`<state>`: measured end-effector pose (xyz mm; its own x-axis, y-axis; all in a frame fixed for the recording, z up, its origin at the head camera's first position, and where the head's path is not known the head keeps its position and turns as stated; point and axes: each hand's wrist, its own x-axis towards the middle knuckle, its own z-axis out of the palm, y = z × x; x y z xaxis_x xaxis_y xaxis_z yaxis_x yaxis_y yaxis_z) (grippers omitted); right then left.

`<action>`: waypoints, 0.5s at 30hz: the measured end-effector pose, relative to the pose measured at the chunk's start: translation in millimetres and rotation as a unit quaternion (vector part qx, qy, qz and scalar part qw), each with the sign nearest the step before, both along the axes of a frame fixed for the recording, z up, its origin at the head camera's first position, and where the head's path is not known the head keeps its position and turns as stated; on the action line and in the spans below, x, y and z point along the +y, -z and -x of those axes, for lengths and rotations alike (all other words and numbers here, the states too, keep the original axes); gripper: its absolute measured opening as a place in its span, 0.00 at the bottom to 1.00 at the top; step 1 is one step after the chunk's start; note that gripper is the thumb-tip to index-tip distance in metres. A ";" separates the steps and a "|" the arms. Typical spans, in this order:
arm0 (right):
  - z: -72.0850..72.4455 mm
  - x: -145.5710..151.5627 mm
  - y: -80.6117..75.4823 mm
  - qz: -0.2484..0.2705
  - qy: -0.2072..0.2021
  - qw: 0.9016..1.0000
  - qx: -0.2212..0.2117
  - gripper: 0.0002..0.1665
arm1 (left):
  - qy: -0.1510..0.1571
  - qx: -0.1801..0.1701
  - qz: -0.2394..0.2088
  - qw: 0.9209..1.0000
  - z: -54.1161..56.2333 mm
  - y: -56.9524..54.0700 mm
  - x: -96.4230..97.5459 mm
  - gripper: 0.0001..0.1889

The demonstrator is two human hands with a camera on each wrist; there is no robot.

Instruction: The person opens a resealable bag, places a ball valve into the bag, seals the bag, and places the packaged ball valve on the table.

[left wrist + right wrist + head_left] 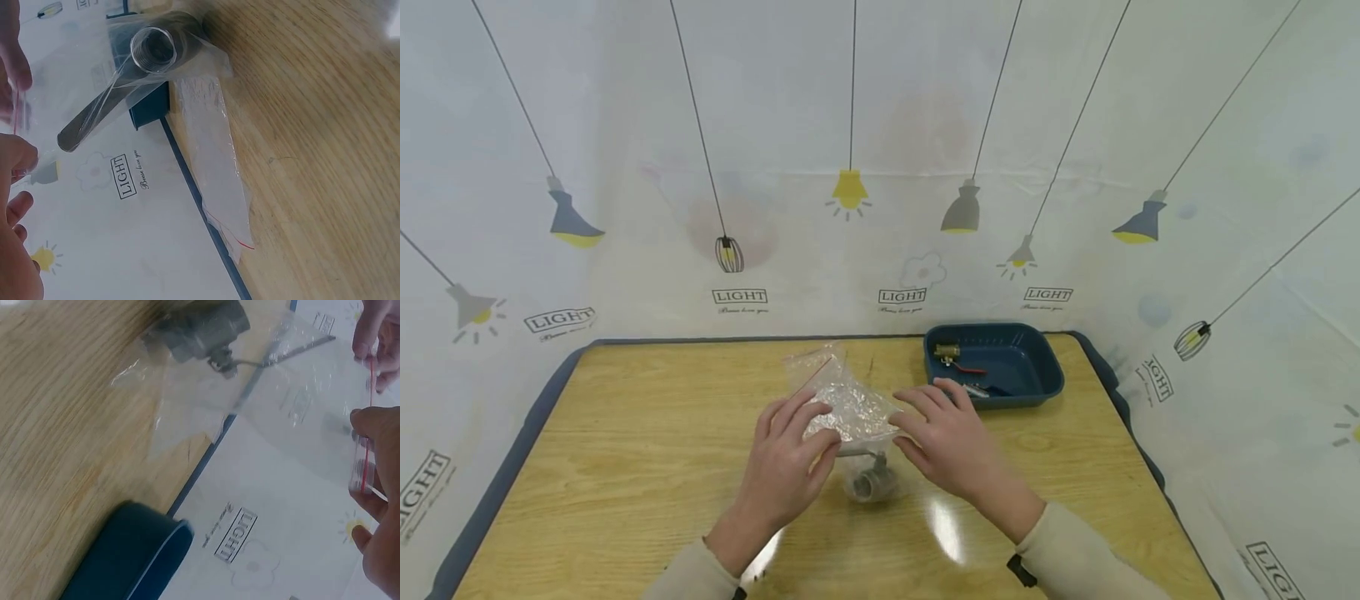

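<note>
A clear zip-lock bag (pixel 319 394) hangs upright from my two hands, its red-lined zip strip (pixel 370 394) at the top. Inside lies a grey metal ball valve (pixel 874 483) with a threaded opening, its long flat lever (pixel 94 119) slanting up toward the zip. My left hand (pixel 790 454) pinches the strip at one side between thumb and fingers. At the other side, my right hand (pixel 951 442) pinches it with thumb and fingertips. The bag's bottom is close over the wooden table (pixel 647 450).
Beyond the hands, another clear plastic bag with a red line (pixel 212 156) lies on the table. A dark blue tray (pixel 1052 383) stands at the back right, holding a brass valve (pixel 947 352) with a red lever (pixel 972 369). A printed curtain (pixel 805 258) hangs behind the table.
</note>
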<state>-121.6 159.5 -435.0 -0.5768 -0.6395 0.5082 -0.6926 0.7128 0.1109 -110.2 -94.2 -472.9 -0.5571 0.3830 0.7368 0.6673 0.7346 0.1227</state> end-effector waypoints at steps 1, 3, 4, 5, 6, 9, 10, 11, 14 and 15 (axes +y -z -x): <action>0.5 -5.0 0.2 -0.001 -0.006 1.000 0.006 0.13 | 0.001 0.002 -0.001 1.000 0.0 0.1 0.5 0.03; 1.5 -14.9 0.9 -0.002 -0.020 1.000 0.015 0.11 | 0.002 0.004 0.000 1.000 -0.3 0.0 1.6 0.03; 1.9 -19.7 1.0 -0.002 -0.027 0.999 0.020 0.11 | 0.003 0.006 0.000 1.000 -0.2 0.0 2.1 0.03; 2.1 -24.3 1.2 -0.004 -0.033 0.999 0.027 0.10 | 0.004 0.008 0.001 1.000 -0.3 -0.1 2.7 0.03; 2.2 -28.6 1.4 -0.004 -0.039 0.999 0.034 0.10 | 0.003 0.008 0.001 1.000 -0.4 -0.1 3.2 0.03; 2.7 -39.8 1.9 -0.003 -0.050 0.997 0.061 0.09 | 0.000 0.005 0.007 1.000 -1.2 -1.0 4.3 0.03; 2.9 -42.6 2.2 -0.004 -0.053 0.996 0.071 0.09 | 0.000 0.004 0.008 1.000 -1.4 -1.2 4.6 0.03; 3.0 -45.1 2.5 -0.003 -0.055 0.995 0.078 0.08 | -0.002 0.002 0.010 1.000 -1.8 -1.6 4.8 0.03; 3.2 -49.7 4.0 -0.002 -0.056 0.994 0.092 0.08 | -0.006 -0.002 0.013 1.000 -2.7 -2.4 4.8 0.03; 3.3 -50.7 4.5 0.000 -0.056 0.994 0.094 0.08 | -0.006 -0.001 0.013 1.000 -2.7 -2.3 4.7 0.03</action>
<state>-125.0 108.8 -439.6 -0.3972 -0.6942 0.6002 -0.7348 0.6324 0.2451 -107.5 -89.5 -470.5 -0.5640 0.3944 0.7255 0.6578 0.7457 0.1060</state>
